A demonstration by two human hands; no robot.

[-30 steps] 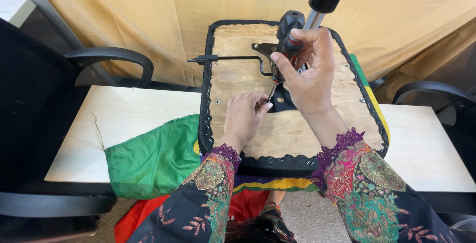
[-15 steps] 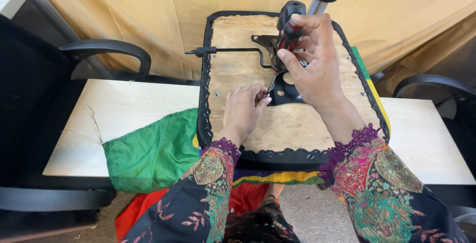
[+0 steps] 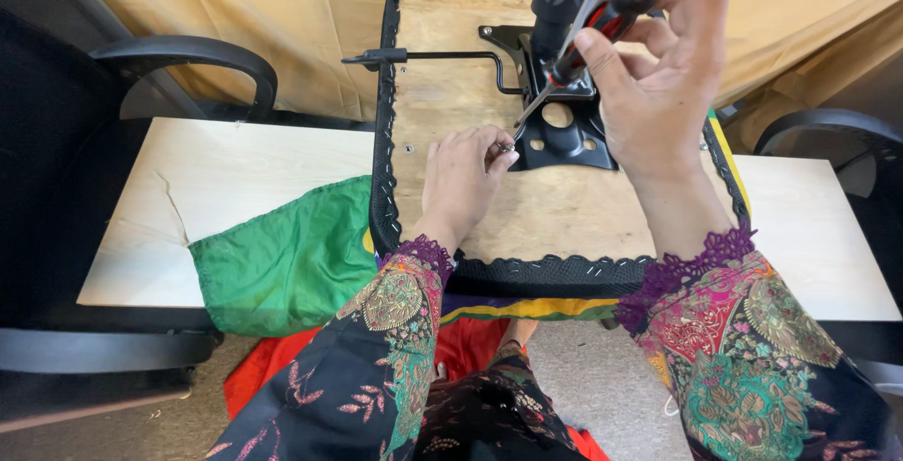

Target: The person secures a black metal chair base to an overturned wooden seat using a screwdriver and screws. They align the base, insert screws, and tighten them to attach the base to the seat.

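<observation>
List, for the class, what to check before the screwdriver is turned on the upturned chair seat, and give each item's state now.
1. Right hand grips the screwdriver handle: ok.
2. Left hand pinches a small screw at the tip: ok.
3. Tip seated in the screw head: cannot tell.
4. Black mounting plate lies flat on the wooden seat underside: ok.
5. Seat resting steady on the table: cannot tell.
</observation>
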